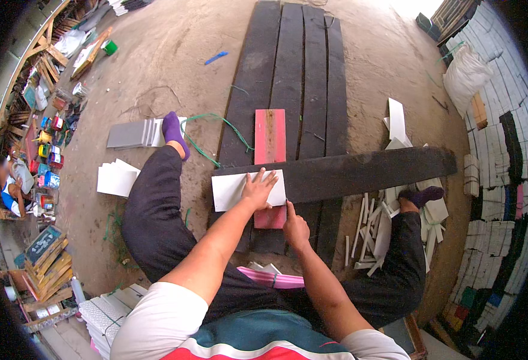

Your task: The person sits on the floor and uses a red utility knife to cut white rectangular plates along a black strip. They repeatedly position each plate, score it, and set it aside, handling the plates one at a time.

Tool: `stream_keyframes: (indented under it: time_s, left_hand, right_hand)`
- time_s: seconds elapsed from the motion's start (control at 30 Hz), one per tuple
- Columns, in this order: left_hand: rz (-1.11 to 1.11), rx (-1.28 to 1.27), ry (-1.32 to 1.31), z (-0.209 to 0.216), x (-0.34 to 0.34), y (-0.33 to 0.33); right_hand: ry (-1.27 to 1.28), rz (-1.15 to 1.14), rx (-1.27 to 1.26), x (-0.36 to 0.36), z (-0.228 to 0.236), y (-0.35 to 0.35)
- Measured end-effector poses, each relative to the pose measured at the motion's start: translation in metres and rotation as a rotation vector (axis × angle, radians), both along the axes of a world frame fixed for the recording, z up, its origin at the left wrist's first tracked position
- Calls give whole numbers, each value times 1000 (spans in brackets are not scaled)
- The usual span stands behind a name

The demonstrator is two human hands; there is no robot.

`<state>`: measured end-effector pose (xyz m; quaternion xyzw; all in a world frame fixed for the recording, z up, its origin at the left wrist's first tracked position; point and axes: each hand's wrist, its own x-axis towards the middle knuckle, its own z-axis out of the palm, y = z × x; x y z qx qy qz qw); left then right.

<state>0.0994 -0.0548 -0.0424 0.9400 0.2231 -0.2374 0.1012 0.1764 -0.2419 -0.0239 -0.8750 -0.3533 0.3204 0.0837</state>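
Observation:
My left hand lies with fingers spread flat on a white rectangular sheet, pressing it down. The sheet rests over a pink board with a brown stripe and over the end of a dark plank lying crosswise. At the sheet's right edge is my right hand, its index finger stretched forward and the other fingers curled in. Something thin and dark shows at that fingertip, but most of it is hidden. Long black boards lie beneath everything.
White offcuts are heaped by my right foot. Grey sheets and white pieces lie by my left foot. Green twine loops across the boards. Stacked bundles line the right side. Another person sits far left near paint cans.

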Motion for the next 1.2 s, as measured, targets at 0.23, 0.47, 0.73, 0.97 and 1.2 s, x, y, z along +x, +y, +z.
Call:
stream_keyframes:
  time_s: [0.23,0.47,0.73,0.97,1.2]
  left_hand:
    - [-11,10,4,2,4,9]
    - [-6,-2,23,1,7,8]
    - [14,-25,22,8,7,9]
    - [3,30,25,-3,6,7]
    - [17,87,-27,-17,-1,7]
  right_hand:
    - [-3,-6,-16,-3,6,-3]
    - [-17,3,-3,-5,0,-10]
    - [-55,-29,114,7,7,-1]
    - [-114,-22,233,34,1,68]
    - [-79,4,187,41,-9,96]
